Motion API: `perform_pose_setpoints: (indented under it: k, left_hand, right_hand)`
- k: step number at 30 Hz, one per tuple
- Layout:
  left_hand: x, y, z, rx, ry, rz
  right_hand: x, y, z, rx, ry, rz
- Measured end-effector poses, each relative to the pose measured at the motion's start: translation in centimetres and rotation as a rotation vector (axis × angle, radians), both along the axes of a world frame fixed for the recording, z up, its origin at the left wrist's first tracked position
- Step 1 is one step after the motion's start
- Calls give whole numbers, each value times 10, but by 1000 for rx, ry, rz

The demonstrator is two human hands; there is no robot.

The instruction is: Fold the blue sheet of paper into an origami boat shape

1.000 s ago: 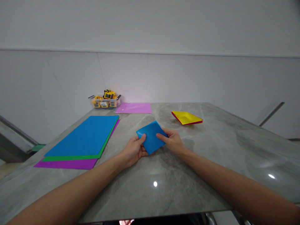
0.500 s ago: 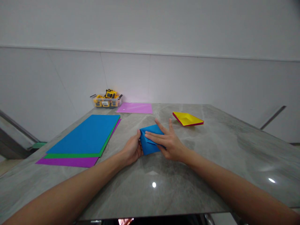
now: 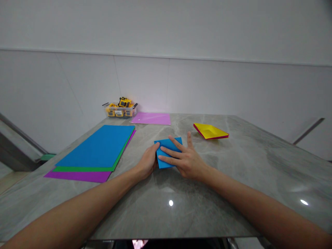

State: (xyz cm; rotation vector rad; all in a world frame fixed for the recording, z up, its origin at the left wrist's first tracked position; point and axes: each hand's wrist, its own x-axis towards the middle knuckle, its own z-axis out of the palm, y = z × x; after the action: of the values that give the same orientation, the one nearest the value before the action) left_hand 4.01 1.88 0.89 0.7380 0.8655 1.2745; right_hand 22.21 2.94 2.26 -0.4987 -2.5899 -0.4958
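A folded piece of blue paper is between my two hands above the table's near middle. My left hand grips its left edge, thumb on top and the other fingers mostly hidden behind it. Across the paper's upper face lies my right hand, fingers spread and the little finger raised off it. The right thumb is hidden. Beyond my right hand sits a folded yellow and red paper piece, slightly raised in shape.
To the left lies a stack of blue, green and purple sheets. Pink sheets are at the back, beside a clear plastic box of yellow toy vehicles. The grey marble table meets a white wall.
The loose flap on the blue paper now lies flat under my right fingers, which have pressed down and spread over it. My left thumb has moved onto its corner. The view has shifted slightly.
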Motion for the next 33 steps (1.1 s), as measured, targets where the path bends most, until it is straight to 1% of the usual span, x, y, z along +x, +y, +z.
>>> perform_pose_setpoints:
  k: [4, 10, 13, 15, 17, 24, 29, 33]
  left_hand:
    - [-1, -1, 0, 26, -1, 67]
    - [0, -4, 5, -80, -31, 88]
    - [0, -3, 2, 12, -4, 78]
    - [-1, -3, 0, 97, 47, 103]
    - [-2, -2, -2, 146, 98, 124]
    - [-7, -3, -2, 224, 228, 181]
    - [-9, 0, -4, 238, 226, 136]
    - [-10, 0, -4, 222, 223, 149]
  right_hand:
    - [-2, -1, 1, -8, -7, 5]
    - [-4, -2, 0, -35, -25, 31]
    - [-3, -2, 0, -34, -38, 42]
    - [-2, -2, 0, -26, -48, 53]
    - [-1, -3, 1, -18, -51, 62]
    - [-1, -4, 2, -12, -48, 73]
    - [1, -4, 3, -24, -51, 67]
    - [0, -5, 3, -42, -58, 76]
